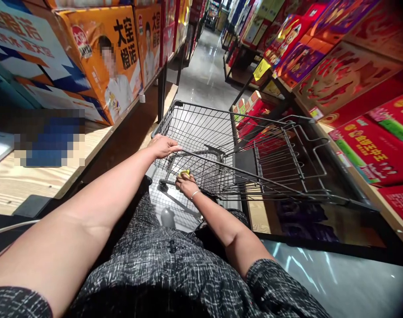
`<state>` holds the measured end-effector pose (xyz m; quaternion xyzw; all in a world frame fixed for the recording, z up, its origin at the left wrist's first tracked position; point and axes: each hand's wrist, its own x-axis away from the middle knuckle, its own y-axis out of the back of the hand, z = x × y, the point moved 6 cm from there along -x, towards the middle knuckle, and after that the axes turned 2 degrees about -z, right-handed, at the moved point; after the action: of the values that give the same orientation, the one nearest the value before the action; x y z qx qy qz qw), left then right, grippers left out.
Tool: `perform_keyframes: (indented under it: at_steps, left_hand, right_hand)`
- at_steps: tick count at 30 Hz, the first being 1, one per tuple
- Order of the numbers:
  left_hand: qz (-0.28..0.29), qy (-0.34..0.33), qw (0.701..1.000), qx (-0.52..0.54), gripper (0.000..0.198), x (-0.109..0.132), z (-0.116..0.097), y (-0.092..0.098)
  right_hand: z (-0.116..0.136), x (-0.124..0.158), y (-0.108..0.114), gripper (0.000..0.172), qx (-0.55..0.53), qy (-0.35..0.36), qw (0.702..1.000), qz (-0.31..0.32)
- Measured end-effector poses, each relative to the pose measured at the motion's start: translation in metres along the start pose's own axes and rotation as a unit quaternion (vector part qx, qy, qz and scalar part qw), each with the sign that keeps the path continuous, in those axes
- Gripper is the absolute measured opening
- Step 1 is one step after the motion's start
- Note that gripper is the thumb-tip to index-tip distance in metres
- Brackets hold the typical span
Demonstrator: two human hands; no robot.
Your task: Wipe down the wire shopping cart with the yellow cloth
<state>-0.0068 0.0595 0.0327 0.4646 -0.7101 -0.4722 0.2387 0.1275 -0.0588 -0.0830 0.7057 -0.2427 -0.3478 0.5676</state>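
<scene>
A black wire shopping cart [201, 117] stands crosswise in front of me, and its basket holds nothing that I can see. My left hand [163, 145] grips the near top rim of the cart close to its left corner. Lower down, my right hand [187, 184], with a thin bracelet at the wrist, presses a small yellow cloth [184, 172] against the near wire side. Most of the cloth is hidden under the fingers. Below the basket show the cart's lower frame and a wheel.
On the left, a wooden shelf [98, 132] carries orange drink cartons [102, 57]. Red gift boxes [370, 145] fill the shelves on the right, close to the cart's handle end. A grey floor aisle [206, 57] runs away ahead between shelves.
</scene>
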Motion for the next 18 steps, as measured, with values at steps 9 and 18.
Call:
perform_keyframes:
  at_steps: [9, 18]
  left_hand:
    - [-0.058, -0.031, 0.995, -0.079, 0.062, 0.009, -0.013, 0.001]
    - [-0.053, -0.028, 0.989, -0.136, 0.060, 0.010, -0.005, 0.003]
  right_hand:
    - [-0.084, 0.062, 0.107, 0.038, 0.020, -0.167, 0.970, -0.175]
    - [-0.032, 0.061, -0.032, 0.024, -0.056, -0.114, 0.992, 0.011]
